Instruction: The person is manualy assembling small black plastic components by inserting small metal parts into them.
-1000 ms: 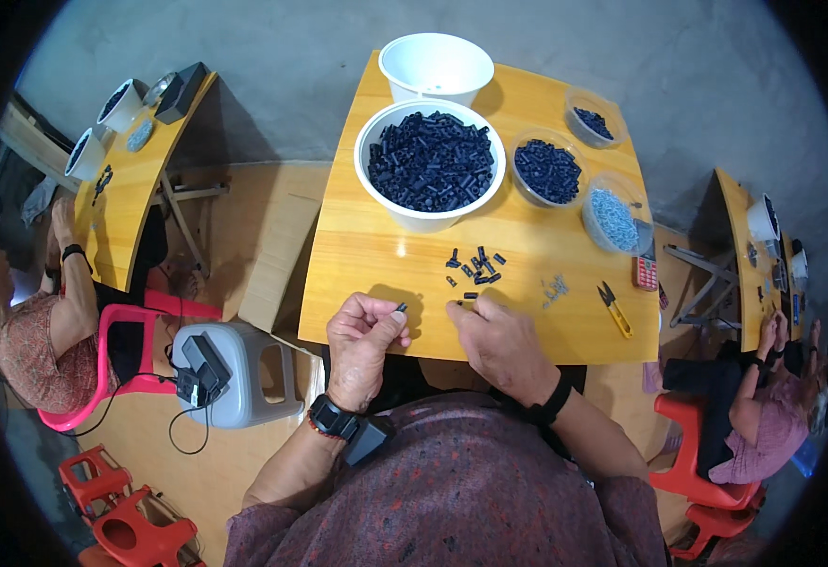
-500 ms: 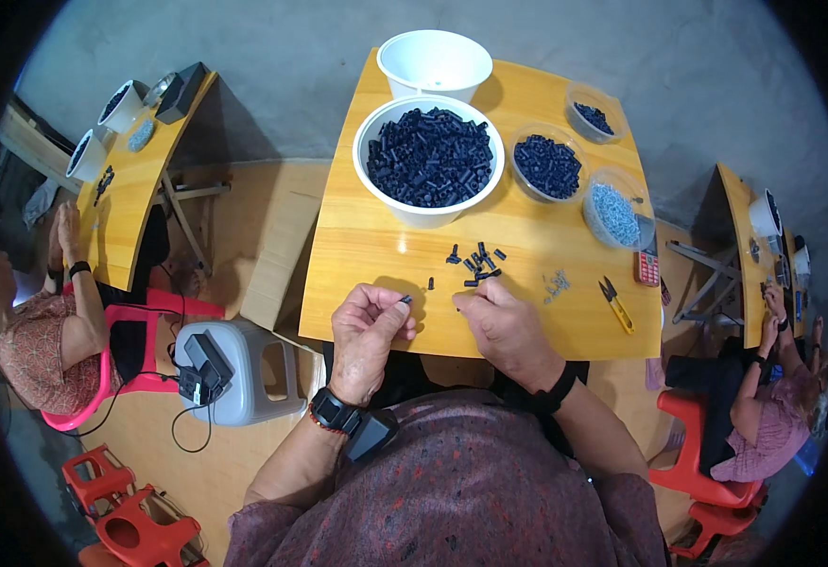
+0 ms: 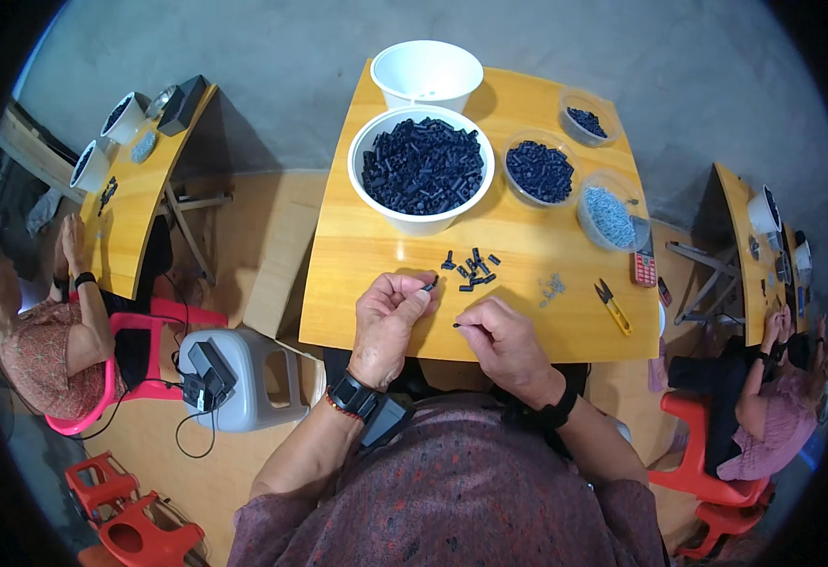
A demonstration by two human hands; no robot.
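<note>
Between the thumb and forefinger of my left hand (image 3: pixel 386 326) is a small black tube (image 3: pixel 430 283), just above the table's near part. My right hand (image 3: pixel 508 348) is closed in a pinch to its right, with a tiny dark piece (image 3: pixel 457 325) poking out at the fingertips; its kind cannot be made out. Beyond both hands lies a loose group of similar black tubes (image 3: pixel 476 266). A little heap of small pale metal pieces (image 3: pixel 552 288) is on the right, next to yellow-handled thread snips (image 3: pixel 614 310).
Farther back stand a white bowl (image 3: pixel 355 180) full of black tubes and another white bowl (image 3: pixel 386 80). Clear tubs (image 3: pixel 539 172) hold dark parts; one tub (image 3: pixel 608 215) has light-blue pieces. A red phone-like device (image 3: pixel 644 268) lies at the right edge. People work at side tables (image 3: pixel 126 241).
My left hand has moved right and slightly away, toward the tubes. The single tube beside it no longer shows separately on the table. A dark tip now shows at my right fingertips.
</note>
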